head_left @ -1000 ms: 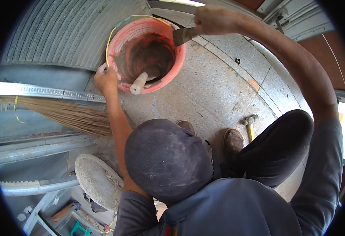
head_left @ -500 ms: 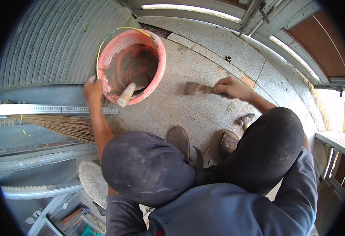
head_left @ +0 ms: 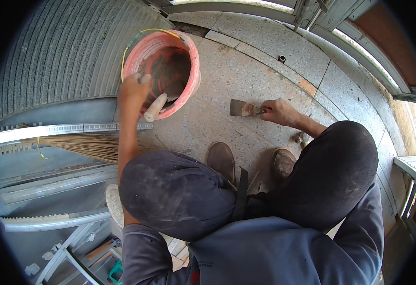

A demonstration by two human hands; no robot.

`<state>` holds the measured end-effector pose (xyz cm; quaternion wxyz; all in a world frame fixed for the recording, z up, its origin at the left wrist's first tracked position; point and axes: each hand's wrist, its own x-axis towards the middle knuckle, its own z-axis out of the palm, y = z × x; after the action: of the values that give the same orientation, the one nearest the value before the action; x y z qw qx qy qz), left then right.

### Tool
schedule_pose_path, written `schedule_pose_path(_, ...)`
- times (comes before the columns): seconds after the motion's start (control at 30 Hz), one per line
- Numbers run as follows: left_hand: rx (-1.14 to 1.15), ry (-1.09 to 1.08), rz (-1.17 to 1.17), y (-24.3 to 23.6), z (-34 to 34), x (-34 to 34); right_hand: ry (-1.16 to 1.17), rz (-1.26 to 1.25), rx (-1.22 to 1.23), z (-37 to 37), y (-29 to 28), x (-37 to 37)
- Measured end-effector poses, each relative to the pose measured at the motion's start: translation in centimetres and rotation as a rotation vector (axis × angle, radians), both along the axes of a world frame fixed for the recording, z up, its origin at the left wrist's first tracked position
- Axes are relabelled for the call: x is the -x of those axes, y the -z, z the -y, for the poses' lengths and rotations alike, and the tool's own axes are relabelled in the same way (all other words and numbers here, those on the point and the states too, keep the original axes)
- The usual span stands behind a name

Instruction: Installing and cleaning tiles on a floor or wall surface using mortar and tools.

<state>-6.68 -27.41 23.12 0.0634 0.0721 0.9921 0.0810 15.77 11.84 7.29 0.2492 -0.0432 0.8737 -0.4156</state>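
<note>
Left hand: we see our left hand [head_left: 133, 86] closed over the near rim of the bucket [head_left: 192, 76], fingers curled onto the edge.
Right hand: our right hand [head_left: 278, 111] is wrapped around the handle of the scraper [head_left: 242, 108], fingers shut tight on it.
Bucket: an orange-pink plastic bucket stands upright on the stone floor [head_left: 260, 66], just beside the ribbed grey shutter [head_left: 60, 52]; its inside is smeared dark and a yellow cord runs along part of its rim.
Wooden handle: a pale wooden handle [head_left: 154, 107] leans out over the bucket's near rim, just beside our left hand; we cannot tell what tool it belongs to.
Scraper: its flat metal blade lies low against the floor, to the right of the bucket and apart from it, with some brownish paste on the blade near the handle.
Shoes: our two brown shoes [head_left: 222, 159] sit on the floor between our knees.
Broom: a bundle of straw bristles [head_left: 87, 146] lies across the metal rails on our left.
</note>
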Motion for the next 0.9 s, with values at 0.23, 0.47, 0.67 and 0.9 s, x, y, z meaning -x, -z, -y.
schedule_pose_path(0.23,0.451,0.041,0.462,0.5,-2.3,-3.1,0.147,-0.039,0.085,-0.6,-3.6,1.9)
schedule_pose_path(0.47,0.129,-0.017,0.145,-4.7,1.1,-5.6,0.219,-0.208,0.118,-1.5,-8.0,4.5)
schedule_pose_path(0.67,-0.574,-0.272,0.335,-6.7,2.0,-8.0,0.211,-0.222,0.128,-1.3,-5.6,4.9)
schedule_pose_path(0.9,-1.224,-0.205,0.799,-5.7,-1.2,-13.0,0.33,-0.116,0.102,-0.3,-1.8,-0.2)
